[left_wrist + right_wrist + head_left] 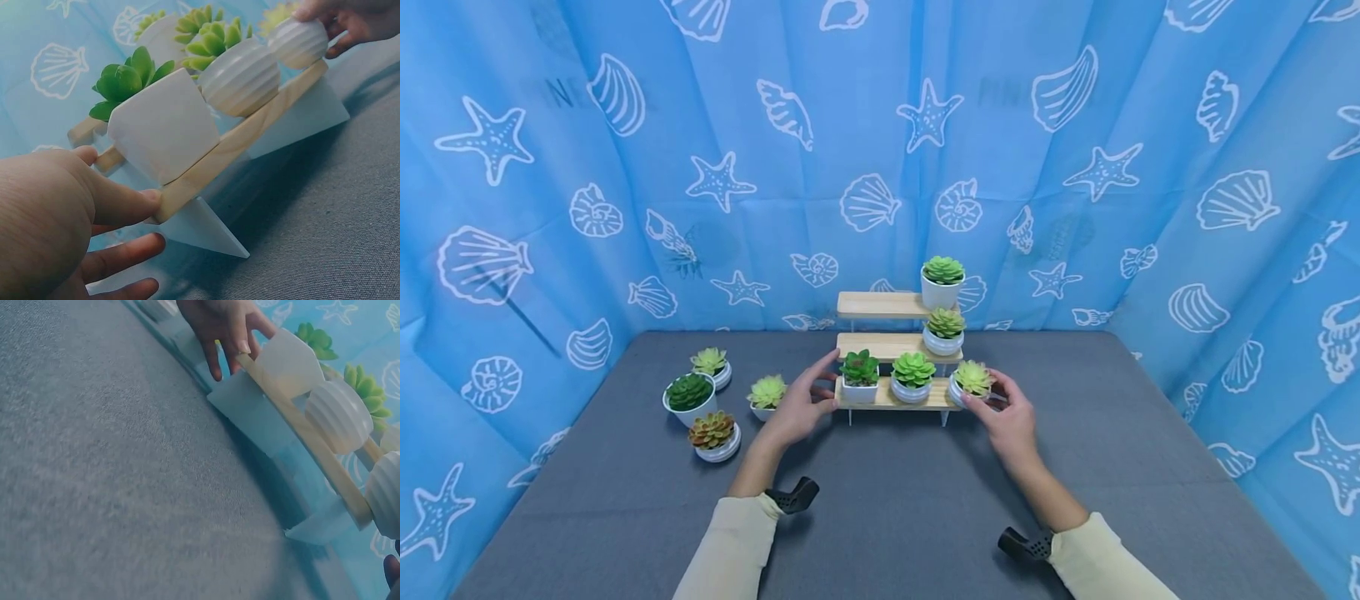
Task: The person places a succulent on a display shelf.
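A: Quick rundown, L to R, pls?

B: OK. Left of the three-step pale-wood stand w/ translucent legs [880, 305]: dark-green succulent in a white pot [690, 398], pale-green succulent in a ribbed white pot [711, 367] just behind it, rust-orange succulent in a round white pot [715, 435] in front, and, nearest the stand, lime succulent in a white pot [766, 394].

A: L hand [801, 408]?

B: At the stand's left end, fingers spread wide, thumb tip touching the btm step. No pot in it.

A: On the stand?

B: Btm step, left end: deep-green succulent in a squarish white pot [860, 377]. Btm step, mid: bright-green succulent in a ribbed white pot [912, 379]. Right end of top step: light-green succulent in a plain white pot [942, 283]. Right end of mid step: olive-green succulent in a round white pot [943, 332].

A: Pot in play?

B: Yellow-green succulent in a round ribbed white pot [972, 382], at the stand's btm-right end. R hand [1011, 418] grips it, approx pot-wide, thumb in front, fingers curled round.

A: Key relation?

B: Pot's ahead-left of R hand's palm; R hand's nearer by far. Stand's long axis runs L–R, pot at its tip. Can't tell if its base is fully seated.
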{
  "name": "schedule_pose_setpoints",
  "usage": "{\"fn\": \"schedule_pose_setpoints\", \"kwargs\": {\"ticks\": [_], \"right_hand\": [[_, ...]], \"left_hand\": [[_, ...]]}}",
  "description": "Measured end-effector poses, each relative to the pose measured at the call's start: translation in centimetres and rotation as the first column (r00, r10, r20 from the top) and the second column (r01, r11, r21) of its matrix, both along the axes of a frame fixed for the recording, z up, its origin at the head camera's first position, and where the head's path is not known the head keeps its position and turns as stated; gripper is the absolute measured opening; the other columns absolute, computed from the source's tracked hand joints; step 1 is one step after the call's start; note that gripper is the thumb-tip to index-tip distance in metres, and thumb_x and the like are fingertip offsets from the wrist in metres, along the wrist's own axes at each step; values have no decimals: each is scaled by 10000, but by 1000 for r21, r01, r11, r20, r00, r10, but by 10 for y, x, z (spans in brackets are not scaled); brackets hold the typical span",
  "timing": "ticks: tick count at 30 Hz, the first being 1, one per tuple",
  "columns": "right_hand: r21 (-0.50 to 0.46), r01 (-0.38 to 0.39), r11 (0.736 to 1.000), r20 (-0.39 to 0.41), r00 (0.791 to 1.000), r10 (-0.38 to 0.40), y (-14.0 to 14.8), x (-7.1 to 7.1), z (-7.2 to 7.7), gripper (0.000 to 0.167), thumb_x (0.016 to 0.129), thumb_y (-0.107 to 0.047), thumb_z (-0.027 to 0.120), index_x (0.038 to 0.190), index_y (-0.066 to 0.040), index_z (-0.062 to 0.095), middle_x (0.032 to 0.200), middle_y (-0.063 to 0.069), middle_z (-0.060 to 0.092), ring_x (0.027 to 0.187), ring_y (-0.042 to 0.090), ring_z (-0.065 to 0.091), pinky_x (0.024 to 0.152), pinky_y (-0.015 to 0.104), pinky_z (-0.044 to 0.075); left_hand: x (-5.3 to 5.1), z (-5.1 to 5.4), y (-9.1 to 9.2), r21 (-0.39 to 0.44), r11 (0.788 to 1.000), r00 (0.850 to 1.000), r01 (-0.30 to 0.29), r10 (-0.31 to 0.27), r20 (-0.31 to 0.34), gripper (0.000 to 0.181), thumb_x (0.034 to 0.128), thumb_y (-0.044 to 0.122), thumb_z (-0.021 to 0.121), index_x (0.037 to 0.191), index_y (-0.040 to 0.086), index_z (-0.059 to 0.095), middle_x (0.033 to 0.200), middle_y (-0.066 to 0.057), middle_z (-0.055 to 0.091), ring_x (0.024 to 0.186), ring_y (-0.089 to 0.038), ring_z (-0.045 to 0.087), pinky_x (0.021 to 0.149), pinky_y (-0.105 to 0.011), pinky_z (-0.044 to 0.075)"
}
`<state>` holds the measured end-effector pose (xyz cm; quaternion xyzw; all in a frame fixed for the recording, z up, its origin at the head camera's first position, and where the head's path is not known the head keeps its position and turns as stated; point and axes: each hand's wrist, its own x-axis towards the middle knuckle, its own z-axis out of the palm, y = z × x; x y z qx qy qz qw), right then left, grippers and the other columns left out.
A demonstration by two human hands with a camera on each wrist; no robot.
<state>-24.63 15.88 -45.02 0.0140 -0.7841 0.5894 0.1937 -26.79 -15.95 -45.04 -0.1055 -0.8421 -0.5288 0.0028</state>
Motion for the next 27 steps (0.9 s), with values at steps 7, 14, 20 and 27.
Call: {"fn": "schedule_pose_setpoints", "kwargs": {"ticks": [7,14,20,27], "right_hand": [[13,-43,999,-33,999,43,-9,-4,-1,538,830,-51,773,1307,59,549,1227,233,592,1083,270,563,880,223,453],[-70,-35,997,-71,997,30,-16,-8,-12,527,810,-34,787,1269,68,549,1232,224,590,1139,261,555,977,327,433],[-73,-48,996,-82,996,42,-25,2,2,495,826,-12,764,1252,110,544,1222,264,579,1147,301,546,989,377,427],[-100,-74,992,-95,993,64,-32,8,11,492,812,34,757,1242,141,544,1213,286,580,1140,316,543,1004,459,412]], "left_hand": [[0,0,0,-2,1000,1000,-3,3,1,791,902,-55,642,1514,343,338,1292,-89,519,995,-243,585,842,-436,499],[1,0,0,2,1000,1000,-2,2,0,792,898,-62,643,1517,328,340,1290,-92,523,992,-244,586,849,-435,497],[0,0,0,1,1000,1000,-2,2,4,794,897,-65,641,1516,332,340,1298,-92,520,1001,-252,585,839,-432,502],[0,0,0,7,1000,1000,1,-1,6,792,898,-66,640,1516,329,342,1299,-94,519,1011,-266,585,821,-426,508]]}}
